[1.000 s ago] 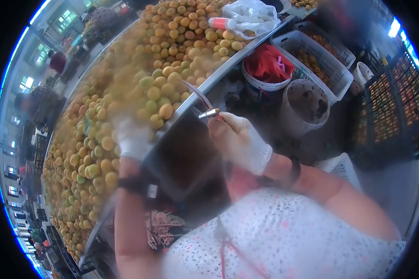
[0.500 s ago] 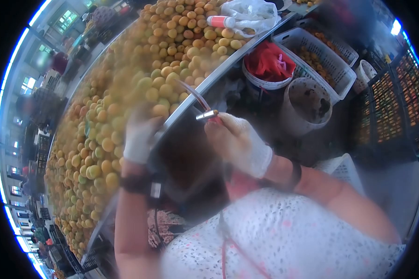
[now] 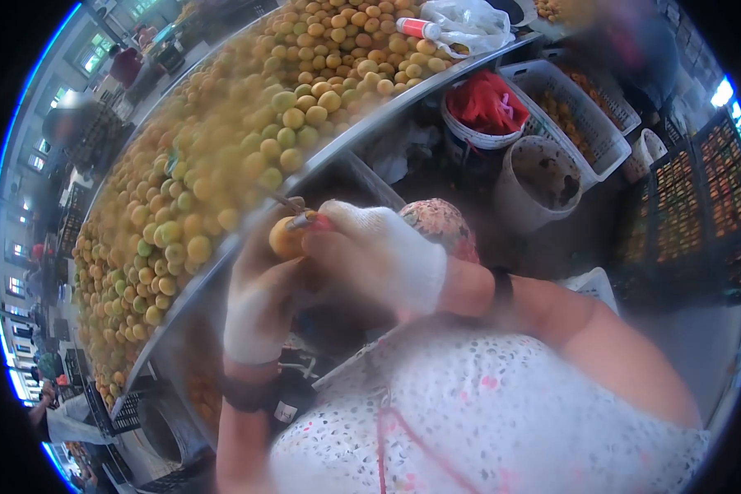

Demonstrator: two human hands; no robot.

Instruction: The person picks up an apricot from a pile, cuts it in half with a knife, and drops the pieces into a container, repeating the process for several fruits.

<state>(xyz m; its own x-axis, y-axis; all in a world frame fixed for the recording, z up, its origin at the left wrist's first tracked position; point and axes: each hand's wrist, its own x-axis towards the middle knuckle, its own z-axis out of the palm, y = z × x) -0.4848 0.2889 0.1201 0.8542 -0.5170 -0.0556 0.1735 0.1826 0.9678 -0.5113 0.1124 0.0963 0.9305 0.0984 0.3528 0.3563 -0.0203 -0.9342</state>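
Observation:
My left hand, in a white fingerless-looking glove, is closed round a yellow-orange fruit just inside the metal edge of the table. My right hand, gloved too, is closed on a small knife with a metal collar and a red part by the fingers. The knife lies against the top of the fruit, its thin curved blade pointing up and left, partly blurred. A large heap of yellow, orange and greenish fruit spreads beyond both hands.
The metal table edge runs diagonally. Past it stand a bucket with a red bag, a dirty white bucket, white crates and black crates. A plastic bag lies on the fruit. A blurred person is at upper right.
My left hand now holds a fruit and has come off the heap's edge. My right hand has moved left with the knife, bringing it onto the fruit. The view has shifted.

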